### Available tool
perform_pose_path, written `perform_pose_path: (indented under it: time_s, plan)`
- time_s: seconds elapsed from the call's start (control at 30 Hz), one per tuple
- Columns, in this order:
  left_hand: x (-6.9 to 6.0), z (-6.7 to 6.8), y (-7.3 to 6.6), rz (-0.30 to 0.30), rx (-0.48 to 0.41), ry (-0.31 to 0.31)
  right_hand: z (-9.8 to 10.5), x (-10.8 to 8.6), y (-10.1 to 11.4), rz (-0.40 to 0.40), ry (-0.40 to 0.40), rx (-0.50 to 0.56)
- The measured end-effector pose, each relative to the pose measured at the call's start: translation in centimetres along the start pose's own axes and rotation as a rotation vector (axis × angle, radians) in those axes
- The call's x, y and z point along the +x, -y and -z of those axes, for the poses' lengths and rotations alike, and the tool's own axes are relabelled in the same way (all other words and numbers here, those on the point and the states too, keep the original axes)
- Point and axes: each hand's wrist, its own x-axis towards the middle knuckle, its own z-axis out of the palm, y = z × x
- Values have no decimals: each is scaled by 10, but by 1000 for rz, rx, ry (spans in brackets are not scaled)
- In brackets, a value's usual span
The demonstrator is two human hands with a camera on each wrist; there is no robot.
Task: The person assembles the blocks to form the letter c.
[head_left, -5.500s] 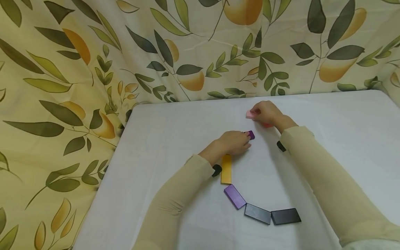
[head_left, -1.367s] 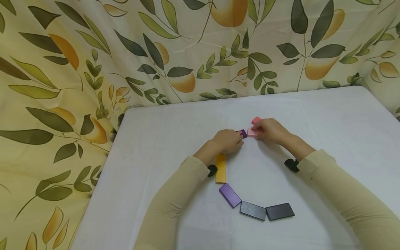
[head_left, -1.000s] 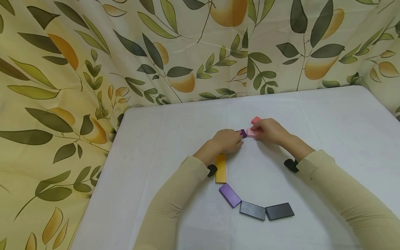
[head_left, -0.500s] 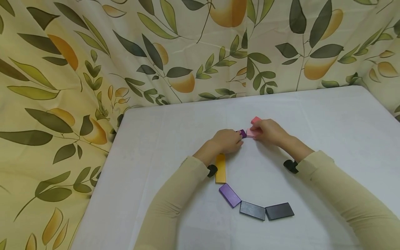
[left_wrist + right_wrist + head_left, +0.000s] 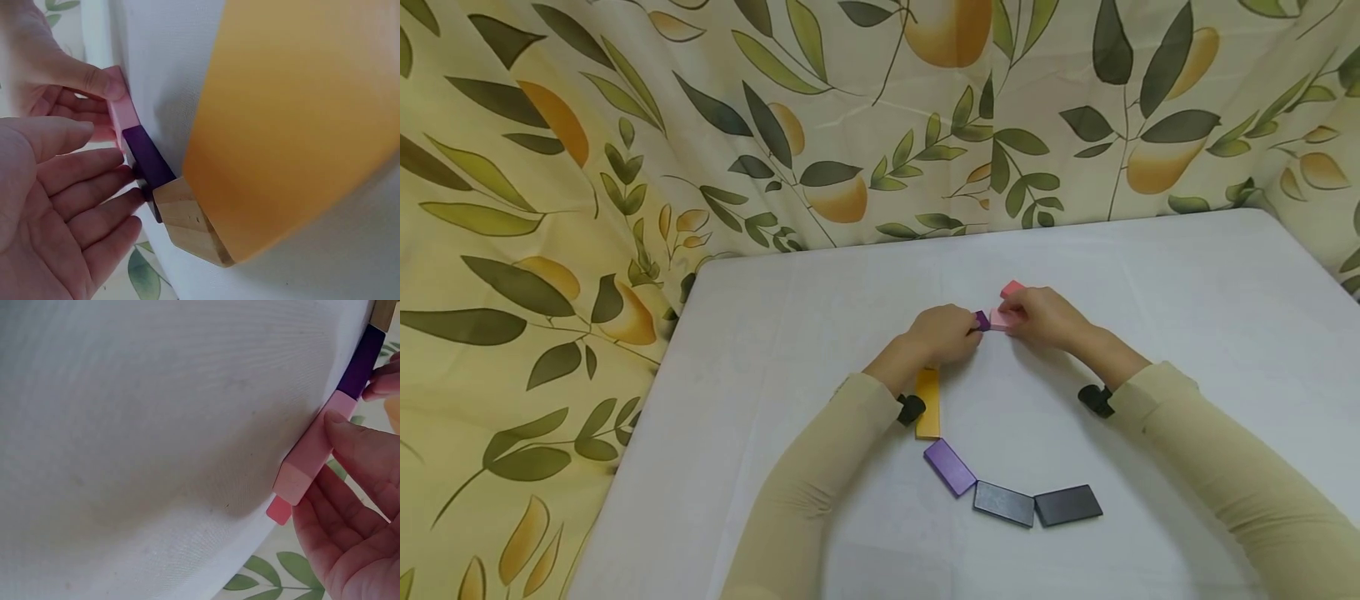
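Between thumb and fingers my right hand (image 5: 1047, 318) pinches a pink domino-like block (image 5: 312, 440). One end of it meets a dark purple block (image 5: 149, 156) on the white table. My left hand (image 5: 942, 333) is beside the purple block; in the left wrist view its loosely bent fingertips touch or nearly touch the block's far side, and the thumb stands apart. A bare-wood block (image 5: 194, 222) adjoins the purple one and is hidden under the left hand in the head view. Behind the right hand lies a coral-red block (image 5: 1012, 288), partly covered.
From the left hand a curved row runs toward the front: a yellow block (image 5: 928, 404), a lilac block (image 5: 950, 467), a dark grey block (image 5: 1003, 503) and a black block (image 5: 1068, 506). A leaf-and-fruit patterned cloth (image 5: 850, 125) hangs behind the table (image 5: 1187, 333).
Since the oldest frame, my right hand has brought the pink block from farther back to the purple block's end. In the last half second my left fingers have drawn back slightly.
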Motion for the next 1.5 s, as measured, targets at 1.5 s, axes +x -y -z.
perform_pose_path:
  time_s: [1.5]
  plan:
    - [-88, -29, -56, -391, 194, 79, 19, 31, -21, -12, 62, -11]
